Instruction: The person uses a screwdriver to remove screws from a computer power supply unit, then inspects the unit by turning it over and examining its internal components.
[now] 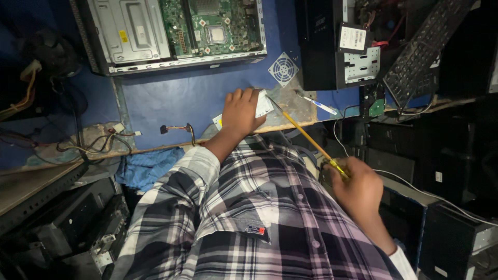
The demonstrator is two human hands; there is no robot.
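Note:
My left hand (239, 114) lies flat at the front edge of the blue worktop (181, 98), its fingers on a small white flat part (264, 105). My right hand (359, 191) is lower right, beside my plaid shirt, and grips the yellow end of a long thin yellow tool (306, 136). The tool slants up and left, and its metal tip reaches the white part next to my left fingers.
An open computer case with a green motherboard (207, 26) lies at the back. A white fan grille (283, 68), a pen (317, 105), a black case (321, 46) and a keyboard (425, 46) sit to the right. Loose cables (176, 128) and a blue cloth (148, 168) are at left.

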